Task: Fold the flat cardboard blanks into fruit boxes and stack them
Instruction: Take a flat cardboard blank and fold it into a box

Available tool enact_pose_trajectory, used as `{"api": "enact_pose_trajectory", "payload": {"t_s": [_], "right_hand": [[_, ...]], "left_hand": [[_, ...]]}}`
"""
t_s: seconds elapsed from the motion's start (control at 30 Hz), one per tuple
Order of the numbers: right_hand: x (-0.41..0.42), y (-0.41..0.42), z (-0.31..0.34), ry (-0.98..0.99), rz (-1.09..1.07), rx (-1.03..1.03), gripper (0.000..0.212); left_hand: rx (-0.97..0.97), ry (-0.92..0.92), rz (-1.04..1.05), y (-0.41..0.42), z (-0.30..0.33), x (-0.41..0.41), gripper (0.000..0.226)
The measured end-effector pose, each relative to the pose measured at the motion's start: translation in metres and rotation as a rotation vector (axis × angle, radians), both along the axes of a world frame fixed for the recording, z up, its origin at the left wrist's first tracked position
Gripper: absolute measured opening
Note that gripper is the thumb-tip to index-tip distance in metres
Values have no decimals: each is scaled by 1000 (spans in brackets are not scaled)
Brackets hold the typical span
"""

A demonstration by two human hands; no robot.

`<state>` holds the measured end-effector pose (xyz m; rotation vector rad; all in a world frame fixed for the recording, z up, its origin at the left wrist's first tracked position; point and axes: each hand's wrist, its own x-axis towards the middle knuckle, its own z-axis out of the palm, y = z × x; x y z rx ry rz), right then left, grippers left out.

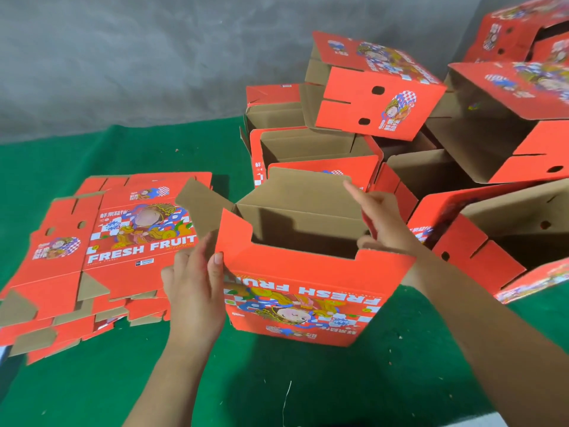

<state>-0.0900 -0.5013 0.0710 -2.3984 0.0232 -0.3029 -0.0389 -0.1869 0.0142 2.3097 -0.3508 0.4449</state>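
Half-folded fruit box upright between my hands on the green cloth

My left hand (194,282) grips the left corner of the red fruit box (304,297), thumb on its printed front, beside the open brown side flap (201,208); my right hand (383,220) reaches over the right wall with fingers loosely spread, index pointing at the back flap. The pile of flat blanks (98,257) lies just left; folded boxes (378,87) are heaped behind and to the right
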Motion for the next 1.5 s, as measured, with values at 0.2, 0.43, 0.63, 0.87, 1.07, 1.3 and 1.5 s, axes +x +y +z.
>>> {"api": "enact_pose_trajectory", "payload": {"t_s": [0.2, 0.43, 0.63, 0.87, 1.07, 1.3, 1.5], "right_hand": [[0, -20, 0, -38, -23, 375, 74], [7, -10, -8, -188, -91, 293, 68], [35, -10, 2, 41, -21, -310, 28], [36, -11, 0, -283, -125, -125, 34], [42, -5, -8, -137, -44, -9, 47], [58, -15, 16, -34, 0, -91, 37], [42, -17, 17, -125, 47, -30, 26]], "left_hand": [[-12, 23, 17, 0, 7, -7, 45], [-159, -55, 23, 6, 1, -5, 34], [-238, -24, -34, 10, -8, -4, 44], [-284, 9, -10, 15, -10, -7, 37], [-181, -132, 1, 21, -12, 5, 42], [-144, -27, -144, 16, -4, 11, 20], [-194, 473, -467, 33, 15, 14, 49]]}}
